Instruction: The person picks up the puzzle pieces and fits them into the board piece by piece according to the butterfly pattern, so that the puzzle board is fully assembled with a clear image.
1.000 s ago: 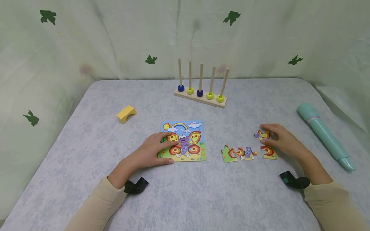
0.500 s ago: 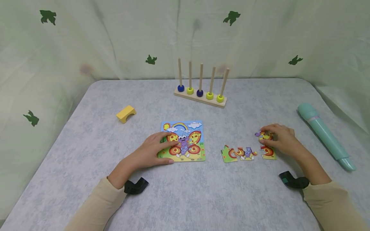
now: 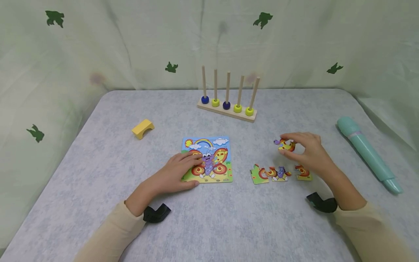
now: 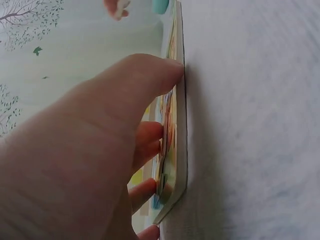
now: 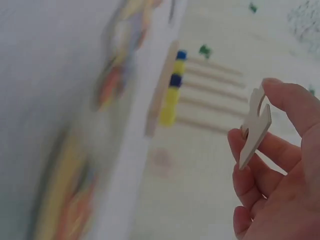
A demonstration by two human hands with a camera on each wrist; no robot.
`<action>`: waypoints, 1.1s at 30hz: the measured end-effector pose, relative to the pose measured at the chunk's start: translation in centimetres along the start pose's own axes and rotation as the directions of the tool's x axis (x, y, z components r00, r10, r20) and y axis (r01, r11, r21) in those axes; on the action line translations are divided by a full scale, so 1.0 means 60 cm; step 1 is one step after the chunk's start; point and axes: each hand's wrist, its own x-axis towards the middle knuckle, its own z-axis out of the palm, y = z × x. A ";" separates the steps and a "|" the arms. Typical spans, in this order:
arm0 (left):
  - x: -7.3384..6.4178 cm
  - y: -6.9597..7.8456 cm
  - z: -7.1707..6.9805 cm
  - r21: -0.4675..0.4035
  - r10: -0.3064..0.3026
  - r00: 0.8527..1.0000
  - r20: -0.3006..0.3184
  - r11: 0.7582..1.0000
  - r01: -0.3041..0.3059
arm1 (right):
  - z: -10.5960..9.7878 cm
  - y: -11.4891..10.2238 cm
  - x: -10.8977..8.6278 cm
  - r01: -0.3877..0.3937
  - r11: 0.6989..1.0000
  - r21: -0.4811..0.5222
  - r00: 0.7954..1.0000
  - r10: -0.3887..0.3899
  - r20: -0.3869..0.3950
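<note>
My right hand pinches a jigsaw puzzle piece between thumb and fingers, held above the table; in the right wrist view the pale back and edge of the puzzle piece show. The piece carries a yellow and red wing print with a purple tab. My left hand lies over the left side of a square butterfly puzzle board, fingers extended across the picture. In the left wrist view, the left thumb touches the board's near edge. Part of the butterfly's left wing is covered by the fingers.
Between board and right hand, two joined-looking puzzle pieces lie flat, with another piece to their right. Behind stands a wooden peg stacker with beads. A yellow arch block sits left, a teal microphone-shaped toy far right.
My right hand has lifted the puzzle piece from beside the rightmost loose piece and carried it left and slightly farther back. The left hand's fingers have drawn closer together on the board.
</note>
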 end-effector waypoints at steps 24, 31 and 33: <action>0.003 -0.004 0.006 0.025 0.018 1.000 -0.016 1.000 -0.017 | 0.184 -0.138 0.108 0.107 0.970 0.217 0.952 -0.163 0.258; 0.003 -0.002 0.006 0.039 0.012 1.000 -0.021 0.999 -0.011 | 0.210 -0.120 0.108 0.091 0.979 0.183 0.937 -0.146 0.317; 0.002 0.000 0.007 0.056 0.018 0.999 -0.027 0.998 -0.017 | 0.215 -0.116 0.107 0.095 0.980 0.172 0.933 -0.148 0.328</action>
